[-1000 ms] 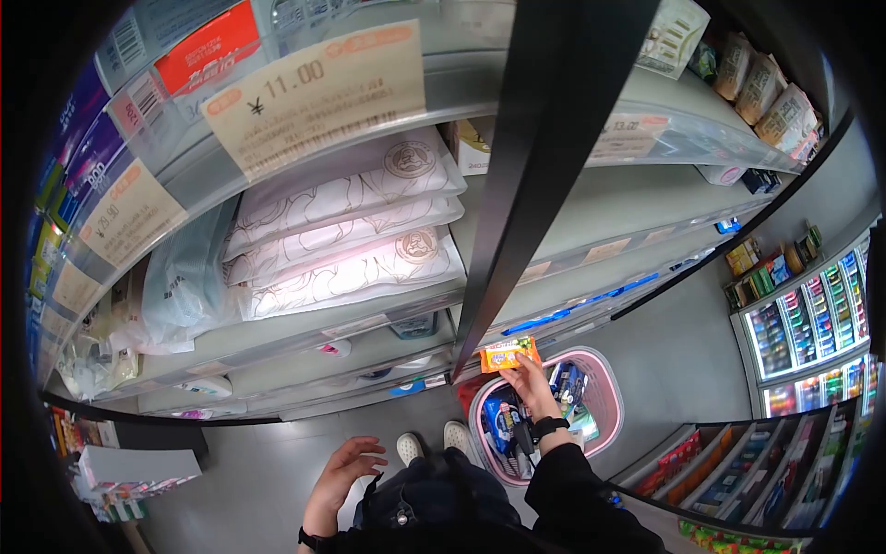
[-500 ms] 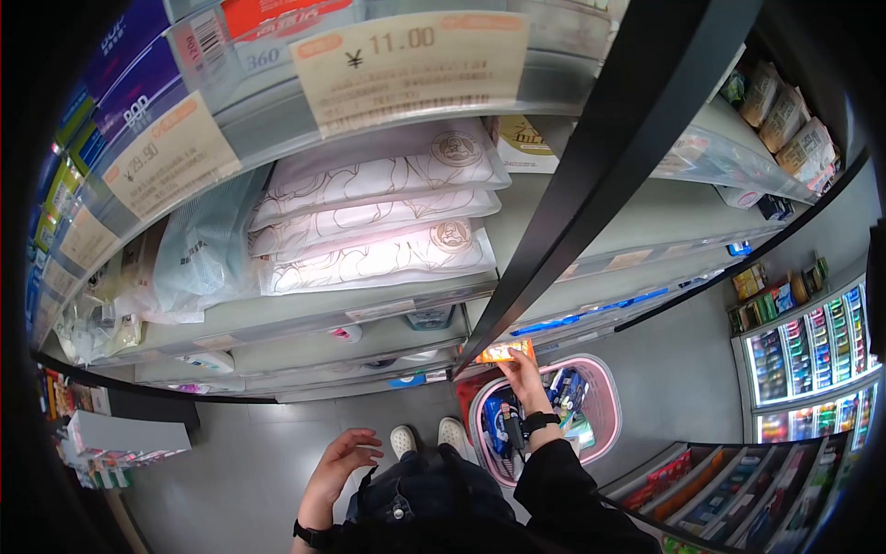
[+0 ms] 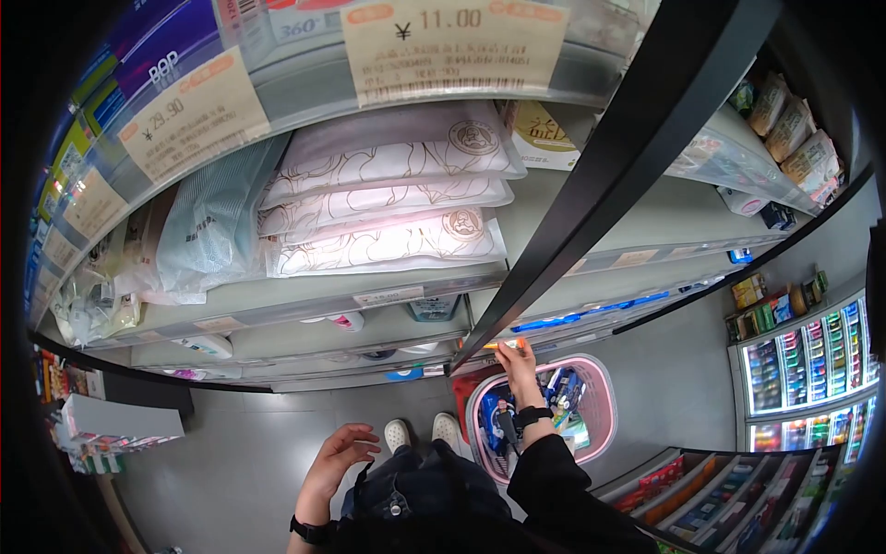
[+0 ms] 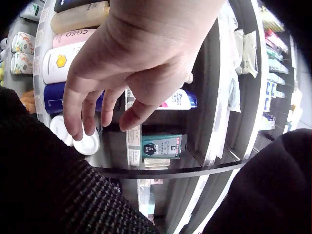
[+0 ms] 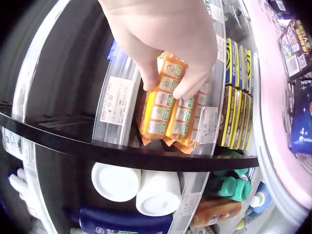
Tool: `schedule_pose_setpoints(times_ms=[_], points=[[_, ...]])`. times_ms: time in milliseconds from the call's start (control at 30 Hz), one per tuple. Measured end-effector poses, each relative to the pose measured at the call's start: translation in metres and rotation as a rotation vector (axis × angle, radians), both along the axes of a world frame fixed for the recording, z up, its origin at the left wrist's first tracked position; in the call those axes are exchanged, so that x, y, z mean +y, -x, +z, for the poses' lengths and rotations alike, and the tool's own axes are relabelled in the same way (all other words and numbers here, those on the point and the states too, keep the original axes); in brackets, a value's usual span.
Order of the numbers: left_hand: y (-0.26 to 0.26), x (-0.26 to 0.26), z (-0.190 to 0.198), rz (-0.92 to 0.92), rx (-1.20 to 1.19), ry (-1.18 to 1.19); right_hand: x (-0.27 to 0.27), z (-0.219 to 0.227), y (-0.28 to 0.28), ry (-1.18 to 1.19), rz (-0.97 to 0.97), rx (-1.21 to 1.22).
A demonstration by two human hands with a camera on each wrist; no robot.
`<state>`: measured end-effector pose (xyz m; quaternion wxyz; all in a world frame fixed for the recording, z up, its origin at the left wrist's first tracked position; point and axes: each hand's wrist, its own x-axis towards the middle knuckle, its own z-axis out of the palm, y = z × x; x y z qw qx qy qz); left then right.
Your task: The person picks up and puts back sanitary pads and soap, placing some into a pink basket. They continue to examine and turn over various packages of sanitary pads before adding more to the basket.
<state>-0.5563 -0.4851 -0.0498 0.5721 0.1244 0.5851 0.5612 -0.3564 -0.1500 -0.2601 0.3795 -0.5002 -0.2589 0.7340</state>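
Note:
My right hand (image 3: 520,377) reaches past the basket to a low shelf beside the black post. In the right wrist view its thumb and fingers pinch the upper end of an orange packet (image 5: 157,113) printed with rows of pale squares. More orange packets (image 5: 183,124) of the same look lie right against it in the shelf row. My left hand (image 3: 340,451) hangs in front of the body with fingers loosely bent and nothing in them. Behind that hand, the left wrist view has shelves with bottles (image 4: 62,61) and a green box (image 4: 163,146).
A pink basket (image 3: 606,406) with assorted packages stands on the floor by my right arm. The black post (image 3: 628,175) crosses the shelves. White pillow-like packs (image 3: 388,235) are stacked on a higher shelf. Yellow-and-black boxes (image 5: 235,114) stand beside the orange row.
My right hand has carried the orange packet from above the basket's edge in to the low shelf, where it is mostly out of the head view. The left hand has stayed much the same.

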Motion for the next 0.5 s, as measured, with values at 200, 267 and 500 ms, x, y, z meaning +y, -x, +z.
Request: schedule_pose_setpoints(times_ms=[200, 267, 500], points=[[0.0, -0.001, -0.002, 0.009, -0.029, -0.017, 0.002, -0.01, 0.002, -0.01, -0.005, 0.039], [0.0, -0.002, -0.003, 0.004, -0.019, -0.018, 0.006, -0.015, 0.003, -0.054, 0.093, 0.097], [0.003, -0.002, -0.001, 0.013, -0.023, -0.025, 0.01, -0.011, 0.004, -0.037, 0.167, 0.036]])
